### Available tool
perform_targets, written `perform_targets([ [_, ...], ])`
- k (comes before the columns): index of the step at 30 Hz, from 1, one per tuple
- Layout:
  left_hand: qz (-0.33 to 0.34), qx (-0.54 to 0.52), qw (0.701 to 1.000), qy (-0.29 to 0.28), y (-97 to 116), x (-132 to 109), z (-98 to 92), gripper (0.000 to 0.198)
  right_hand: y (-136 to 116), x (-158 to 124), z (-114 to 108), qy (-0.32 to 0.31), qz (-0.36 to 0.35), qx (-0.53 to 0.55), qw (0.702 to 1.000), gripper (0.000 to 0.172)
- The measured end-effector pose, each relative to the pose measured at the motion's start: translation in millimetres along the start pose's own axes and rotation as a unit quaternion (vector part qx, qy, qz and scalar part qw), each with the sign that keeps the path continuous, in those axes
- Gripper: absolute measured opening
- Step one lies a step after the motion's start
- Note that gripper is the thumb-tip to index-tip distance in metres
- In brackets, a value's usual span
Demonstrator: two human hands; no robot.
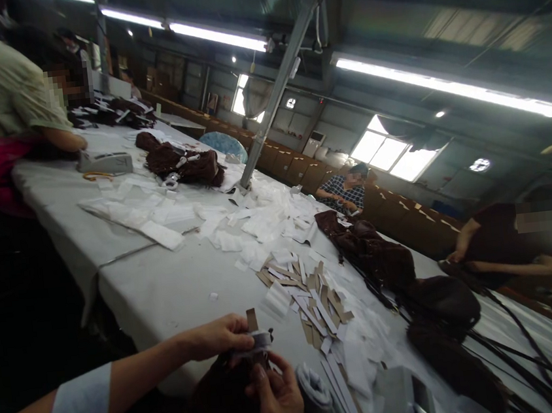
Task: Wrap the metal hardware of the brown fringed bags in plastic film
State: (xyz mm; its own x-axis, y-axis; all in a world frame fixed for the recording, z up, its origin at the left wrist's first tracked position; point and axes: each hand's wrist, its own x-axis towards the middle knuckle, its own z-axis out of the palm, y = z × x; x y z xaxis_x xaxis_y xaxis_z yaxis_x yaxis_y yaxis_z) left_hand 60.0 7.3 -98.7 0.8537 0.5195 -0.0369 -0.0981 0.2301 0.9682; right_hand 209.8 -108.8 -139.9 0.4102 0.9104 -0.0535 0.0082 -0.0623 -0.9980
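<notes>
In the lower middle, my left hand (230, 336) is closed around the edge of a grey-and-white wrapped piece (260, 341). A short brown cardboard strip (252, 319) sticks up out of it. Just below, my right hand (279, 396) has its fingers bent and pinched against the dark brown soft item (217, 396) under the wrapped piece. That item hangs at the table's near edge, and much of it is lost in shadow. Close to my right hand lies a rolled grey-white bundle (315, 386).
Cardboard strips (315, 301) lie heaped on the white-covered table (161, 291), with crumpled white wrapping (257, 215) beyond. A grey tape dispenser (404, 396) stands at front right. Dark brown bags (379, 248) lie rightward. A slanting post (278, 88) rises mid-table. Co-workers (520, 233) surround the table.
</notes>
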Motion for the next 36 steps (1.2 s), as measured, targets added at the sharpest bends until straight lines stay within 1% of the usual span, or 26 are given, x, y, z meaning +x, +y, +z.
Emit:
perform_targets([
  [3, -0.006, -0.004, 1.000, 0.013, -3, 2, -0.8, 0.032, -1, -9, -2, -0.022, -0.030, -0.013, 0.999, 0.047],
  [6, -0.016, -0.002, 1.000, 0.018, -4, 4, -1.3, 0.033, -6, -15, -4, -0.038, -0.066, -0.042, 0.996, 0.055],
  [7, -0.020, 0.001, 1.000, 0.018, -3, 5, -1.3, 0.033, -9, -15, -6, -0.031, -0.087, -0.067, 0.993, 0.053],
  [8, -0.024, 0.006, 1.000, 0.017, -2, 5, -1.3, 0.033, -12, -14, -8, -0.024, -0.117, -0.098, 0.988, 0.045],
  [10, -0.034, 0.020, 0.999, 0.015, 1, 4, -1.1, 0.032, -20, -8, -14, -0.017, -0.203, -0.172, 0.964, 0.025],
  [11, -0.040, 0.031, 0.999, 0.013, 3, 3, -0.9, 0.031, -26, -5, -18, -0.016, -0.250, -0.205, 0.946, 0.021],
  [13, -0.052, 0.057, 0.997, 0.006, 6, 1, -0.1, 0.029, -37, 3, -25, -0.022, -0.329, -0.259, 0.908, 0.020],
  [15, -0.061, 0.084, 0.995, -0.004, 8, 1, 1.5, 0.027, -49, 10, -29, -0.033, -0.363, -0.300, 0.881, 0.021],
  [17, -0.066, 0.108, 0.992, -0.010, 9, 1, 4.0, 0.024, -60, 14, -31, -0.054, -0.352, -0.333, 0.873, 0.022],
  [19, -0.067, 0.128, 0.989, -0.009, 9, 2, 7.3, 0.022, -67, 17, -31, -0.081, -0.313, -0.347, 0.880, 0.023],
  [21, -0.065, 0.144, 0.987, -0.005, 9, 3, 10.4, 0.019, -73, 20, -29, -0.116, -0.255, -0.332, 0.901, 0.022],
  [24, -0.063, 0.153, 0.986, -0.009, 8, 2, 13.4, 0.014, -78, 24, -26, -0.170, -0.148, -0.282, 0.932, 0.021],
  [27, -0.065, 0.144, 0.987, -0.030, 11, -2, 14.6, 0.015, -86, 26, -23, -0.173, -0.073, -0.262, 0.946, 0.019],
  [29, -0.069, 0.135, 0.987, -0.044, 15, -5, 15.5, 0.020, -91, 27, -22, -0.162, -0.050, -0.266, 0.949, 0.020],
  [32, -0.069, 0.151, 0.985, -0.038, 19, -8, 17.7, 0.027, -95, 29, -21, -0.151, -0.020, -0.278, 0.948, 0.021],
  [35, -0.069, 0.188, 0.979, -0.030, 19, -6, 19.9, 0.024, -94, 34, -22, -0.157, -0.012, -0.287, 0.945, 0.021],
  [36, -0.068, 0.195, 0.978, -0.032, 18, -5, 20.4, 0.021, -94, 36, -23, -0.166, -0.017, -0.285, 0.944, 0.024],
])
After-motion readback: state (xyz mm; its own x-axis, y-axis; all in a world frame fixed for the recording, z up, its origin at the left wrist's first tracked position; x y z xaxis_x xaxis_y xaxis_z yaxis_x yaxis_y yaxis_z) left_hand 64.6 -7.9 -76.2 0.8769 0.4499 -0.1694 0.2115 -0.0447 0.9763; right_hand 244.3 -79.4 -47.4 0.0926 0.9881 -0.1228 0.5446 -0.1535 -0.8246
